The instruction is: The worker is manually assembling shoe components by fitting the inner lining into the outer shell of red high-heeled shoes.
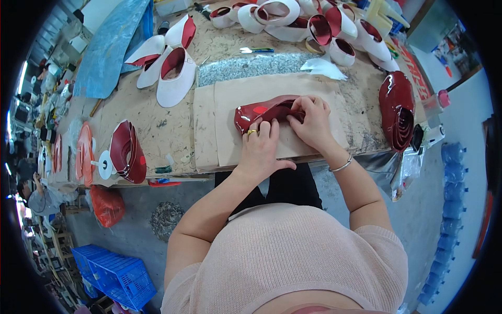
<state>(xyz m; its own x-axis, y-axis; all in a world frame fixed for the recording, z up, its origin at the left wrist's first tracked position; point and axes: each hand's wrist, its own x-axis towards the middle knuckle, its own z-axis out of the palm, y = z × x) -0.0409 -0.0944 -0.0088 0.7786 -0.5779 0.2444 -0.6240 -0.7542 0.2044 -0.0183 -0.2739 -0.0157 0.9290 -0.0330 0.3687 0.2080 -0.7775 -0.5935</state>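
Both hands on one glossy red patent shoe upper (pixel 264 112), which lies on a tan paper sheet (pixel 230 131) at the near middle of the workbench. Left hand (pixel 260 146), gold ring on one finger, presses down on the upper's near edge with fingers curled. Right hand (pixel 312 123), silver bangle at the wrist, pinches the upper's right end, fingertips tucked into the fold. Hands nearly touching.

Left to right across the worn wooden workbench (pixel 151 125): curved stack of red uppers (pixel 128 152) at the near left edge, just beside a small white disc (pixel 106 165); flat white-and-red uppers (pixel 167 68) far left; grey speckled stone slab (pixel 251 65) just beyond the paper; heap of looped white-and-red uppers (pixel 308 21) along the far edge; glossy red stack (pixel 397 110) at the right edge. Blue plastic crate (pixel 115 275) on the floor, near left.
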